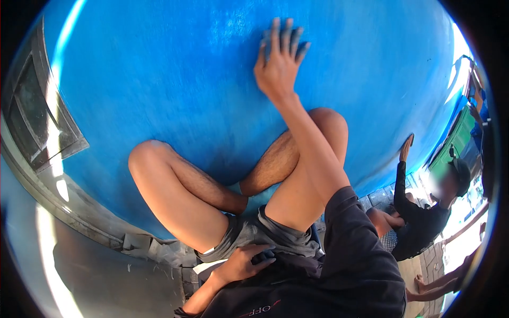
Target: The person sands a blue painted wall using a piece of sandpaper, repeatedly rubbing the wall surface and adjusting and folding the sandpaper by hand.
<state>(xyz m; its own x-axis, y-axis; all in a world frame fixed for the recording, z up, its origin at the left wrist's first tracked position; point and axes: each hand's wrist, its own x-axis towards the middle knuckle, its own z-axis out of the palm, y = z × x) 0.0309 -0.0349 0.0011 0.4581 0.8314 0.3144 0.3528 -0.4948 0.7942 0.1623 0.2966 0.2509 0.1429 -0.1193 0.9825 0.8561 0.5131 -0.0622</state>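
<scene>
My right hand (281,63) lies against a large, curved blue surface (175,63). Its fingers are spread, dark blue-grey stains cover them, and I see nothing held under the palm. Down in my lap, over dark grey shorts (244,231), rests my left hand (245,264). Its fingers are loosely bent and apart, with dark stains on the tips, and no object shows in it. My bare knees are bent outward in front of the blue surface, with my lower legs crossing near it.
A person in dark clothes and a cap (424,225) sits at the right, one hand (406,147) on the same blue surface. Another person's bare legs (437,283) show lower right. A dark framed window (40,100) is at the left, and broken masonry (140,244) lies along the wall's base.
</scene>
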